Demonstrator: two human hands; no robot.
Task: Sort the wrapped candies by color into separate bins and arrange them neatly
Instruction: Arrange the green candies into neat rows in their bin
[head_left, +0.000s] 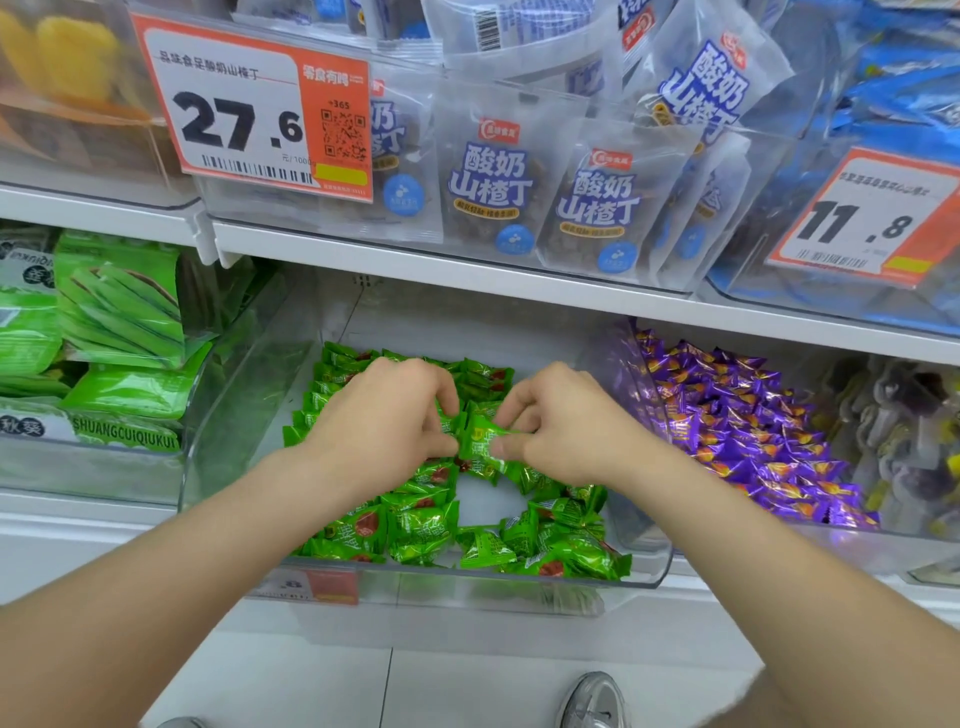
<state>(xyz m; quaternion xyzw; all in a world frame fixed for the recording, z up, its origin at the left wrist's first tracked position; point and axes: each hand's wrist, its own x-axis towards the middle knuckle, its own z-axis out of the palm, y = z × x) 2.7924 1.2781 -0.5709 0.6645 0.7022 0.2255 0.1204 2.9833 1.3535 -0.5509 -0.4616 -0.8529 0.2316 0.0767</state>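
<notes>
Both hands reach into a clear bin (239, 405) on the lower shelf and meet over its middle. The left hand (387, 415) comes in from 7 o'clock and the right hand (561, 421) from 5 o'clock. Between them is one green wrapped candy (480, 441), lifted a little above the rest. The right thumb and forefinger are pinched together on its right side. The left thumb and curled fingers close on its left edge, though it is hard to tell whether they also catch a neighbouring wrapper. The other green candies (423, 527) lie loose around the bin, thick toward the front lip at 6 o'clock and along the back at 12 o'clock. A bare white patch of bin floor (480, 501) shows just below the hands. At 3 o'clock of this bin, just beside it, a heap of purple candies (748, 431) fills the next bin. At 9 o'clock stand green snack packets (119, 312). On the shelf above, at 12 o'clock, pale packets with blue lettering (488, 187) stand upright. An orange price tag reading 27.6 (244, 114) hangs at 11 o'clock and another reading 11.8 (862, 218) at 2 o'clock. A grey shoe (595, 701) shows on the floor at 6 o'clock.
</notes>
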